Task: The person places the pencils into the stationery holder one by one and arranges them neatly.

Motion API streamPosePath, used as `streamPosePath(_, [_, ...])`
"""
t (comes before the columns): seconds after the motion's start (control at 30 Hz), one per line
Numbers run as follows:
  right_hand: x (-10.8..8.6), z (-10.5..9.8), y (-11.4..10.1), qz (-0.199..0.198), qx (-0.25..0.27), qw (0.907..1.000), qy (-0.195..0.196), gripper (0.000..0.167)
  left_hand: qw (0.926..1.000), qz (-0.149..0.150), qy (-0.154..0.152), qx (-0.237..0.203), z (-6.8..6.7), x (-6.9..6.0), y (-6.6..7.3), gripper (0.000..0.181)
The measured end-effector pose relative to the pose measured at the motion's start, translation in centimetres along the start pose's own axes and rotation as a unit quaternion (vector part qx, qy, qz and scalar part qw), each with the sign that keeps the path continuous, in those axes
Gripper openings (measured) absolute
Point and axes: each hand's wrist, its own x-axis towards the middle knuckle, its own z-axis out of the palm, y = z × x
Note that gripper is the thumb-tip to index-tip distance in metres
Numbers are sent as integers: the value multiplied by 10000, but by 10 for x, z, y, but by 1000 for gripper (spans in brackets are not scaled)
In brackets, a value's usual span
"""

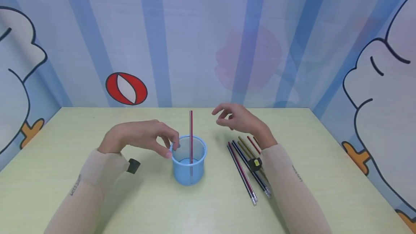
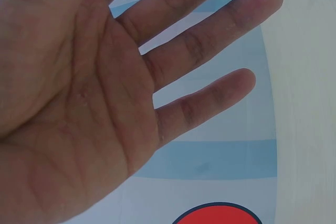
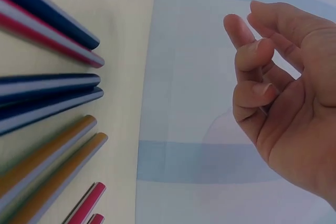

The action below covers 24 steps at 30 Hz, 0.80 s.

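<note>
A light blue plastic cup [image 1: 188, 172] stands on the table with a red striped pencil [image 1: 191, 129] upright in it. My left hand [image 1: 143, 136] holds the cup's left rim, thumb outside and index finger over the edge. Its other fingers [image 2: 194, 48] are stretched out in the left wrist view. To the right of the cup, my right hand [image 1: 242, 118] hovers above the table, fingers loosely bent and holding nothing. Below it lies a group of pencils [image 1: 242, 172], partly hidden by the right forearm; the right wrist view shows blue, yellow and red pencils [image 3: 52, 95].
The pale wooden table [image 1: 146, 205] ends at a curtain [image 1: 195, 46] with blue stripes and cartoon drawings. A dark wrist device [image 1: 133, 166] sits under the left cuff, and another [image 1: 255, 164] by the right cuff overlaps the pencils in view.
</note>
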Motion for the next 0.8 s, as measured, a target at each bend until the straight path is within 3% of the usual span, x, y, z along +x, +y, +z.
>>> streamPosePath(0.3, [-3, -4, 9, 413, -117, 9979, -483, 28, 10000, 6, 4, -6, 0, -1, 1, 13])
streamPosePath(0.57, [-3, -5, 14, 553, -801, 9916, -851, 27, 10000, 19, -7, -8, 0, 0, 1, 12])
streamPosePath(0.8, [-5, -5, 18, 556, -1081, 9862, -1123, 24, 10000, -12, -16, 1, 0, 1, 0, 14])
